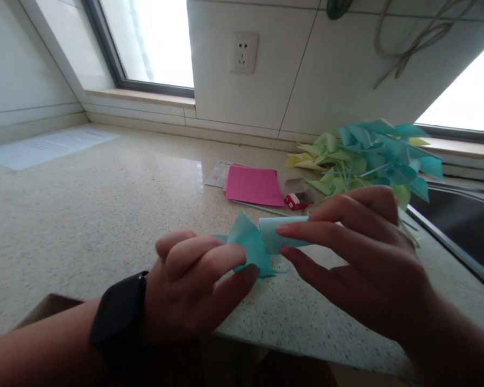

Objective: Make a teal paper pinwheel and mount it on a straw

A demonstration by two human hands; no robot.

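Note:
Over the front part of the counter, my left hand [205, 274] is closed on a sheet of teal-blue paper [248, 244] with pointed, curled corners. A pale blue curled part of paper [271, 236] is pinched between the thumb and fingers of my right hand [355, 252]. Its left edge meets the teal piece; I cannot tell whether both are one sheet. My fingers hide part of the paper. A black watch [119, 306] is on my left wrist. Just beyond my hands lies a thin light-blue stick [258, 208].
Pink paper squares [254, 185] lie behind my hands, beside a small open red box [298, 200]. A heap of blue, green and yellow paper pinwheels [371, 156] sits at the back right, near a sink [468, 231]. Printed paper [48, 145] lies far left.

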